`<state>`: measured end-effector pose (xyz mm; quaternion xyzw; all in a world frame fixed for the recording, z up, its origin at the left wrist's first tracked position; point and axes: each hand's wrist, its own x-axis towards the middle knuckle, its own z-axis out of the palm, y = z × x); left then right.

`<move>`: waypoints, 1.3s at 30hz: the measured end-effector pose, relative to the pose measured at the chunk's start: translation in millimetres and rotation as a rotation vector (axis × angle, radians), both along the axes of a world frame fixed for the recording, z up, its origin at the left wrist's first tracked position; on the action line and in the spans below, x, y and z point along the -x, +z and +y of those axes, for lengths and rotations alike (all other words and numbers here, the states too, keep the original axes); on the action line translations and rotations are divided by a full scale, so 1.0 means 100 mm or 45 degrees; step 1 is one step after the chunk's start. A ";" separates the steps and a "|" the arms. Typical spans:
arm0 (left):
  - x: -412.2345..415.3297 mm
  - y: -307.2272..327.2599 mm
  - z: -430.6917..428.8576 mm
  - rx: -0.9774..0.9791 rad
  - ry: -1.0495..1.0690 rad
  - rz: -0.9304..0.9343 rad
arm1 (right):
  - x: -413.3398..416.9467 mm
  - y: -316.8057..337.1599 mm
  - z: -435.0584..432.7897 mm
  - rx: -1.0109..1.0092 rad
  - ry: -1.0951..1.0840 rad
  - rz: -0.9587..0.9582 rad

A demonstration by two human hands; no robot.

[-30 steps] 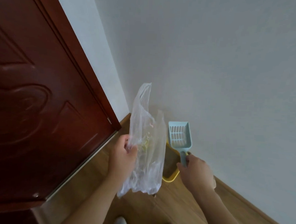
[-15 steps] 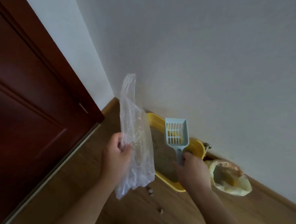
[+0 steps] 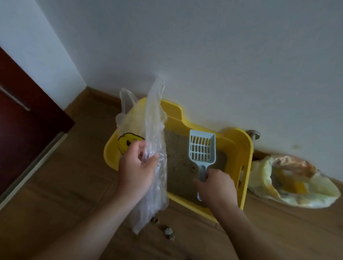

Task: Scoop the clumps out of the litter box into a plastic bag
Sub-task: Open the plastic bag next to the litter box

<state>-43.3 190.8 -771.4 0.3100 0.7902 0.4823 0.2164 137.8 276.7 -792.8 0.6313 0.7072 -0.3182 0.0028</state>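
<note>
A yellow litter box (image 3: 245, 161) with sandy litter (image 3: 177, 163) stands on the wood floor against the white wall. My left hand (image 3: 135, 168) grips a clear plastic bag (image 3: 153, 133) that hangs upright over the box's left side and hides part of it. My right hand (image 3: 215, 186) holds the handle of a pale blue slotted scoop (image 3: 202, 148), whose empty head hovers above the litter. Small clumps (image 3: 168, 232) lie on the floor in front of the box.
A dark red door (image 3: 17, 124) stands at the left. A crumpled yellowish bag (image 3: 293, 184) lies on the floor right of the box. A metal door stop (image 3: 254, 134) juts from the wall behind the box.
The view has tilted down and right, so the whole litter box and the yellowish bag show. Both hands have kept their grips and now sit over the box.
</note>
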 end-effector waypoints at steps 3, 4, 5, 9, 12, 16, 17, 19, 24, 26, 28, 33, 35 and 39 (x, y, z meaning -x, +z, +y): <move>-0.07 -0.21 0.05 0.014 -0.026 -0.011 | -0.04 -0.25 0.07 0.001 -0.029 -0.026; -0.08 -0.25 0.06 0.011 -0.034 -0.008 | -0.05 -0.31 0.09 0.000 -0.040 -0.024; -0.08 -0.28 0.08 0.003 -0.040 -0.001 | -0.07 -0.38 0.12 0.005 -0.051 -0.024; -0.09 -0.36 0.14 -0.026 -0.063 0.012 | -0.12 -0.60 0.25 0.087 -0.124 -0.035; -0.11 -0.40 0.15 -0.026 -0.086 0.042 | -0.14 -0.70 0.32 0.151 -0.196 -0.023; -0.13 -0.40 0.16 -0.038 -0.116 0.070 | -0.10 -0.79 0.37 0.156 -0.217 -0.086; -0.13 -0.40 0.16 -0.043 -0.118 0.072 | -0.09 -0.81 0.38 0.166 -0.217 -0.094; -0.13 -0.40 0.17 -0.053 -0.119 0.070 | -0.08 -0.86 0.40 0.193 -0.215 -0.100; -0.14 -0.41 0.16 -0.070 -0.122 0.082 | -0.07 -0.89 0.42 0.239 -0.221 -0.131; -0.14 -0.42 0.16 -0.077 -0.119 0.074 | -0.07 -0.90 0.43 0.246 -0.233 -0.138; -0.14 -0.43 0.15 -0.083 -0.122 0.073 | -0.07 -0.90 0.43 0.248 -0.238 -0.151; -0.14 -0.39 0.14 -0.086 -0.123 0.061 | -0.09 -0.88 0.43 0.212 -0.220 -0.144; -0.15 -0.37 0.11 -0.098 -0.117 0.039 | -0.12 -0.87 0.42 0.177 -0.203 -0.124; -0.15 -0.35 0.06 -0.120 -0.116 0.040 | -0.13 -0.79 0.37 0.100 -0.166 -0.028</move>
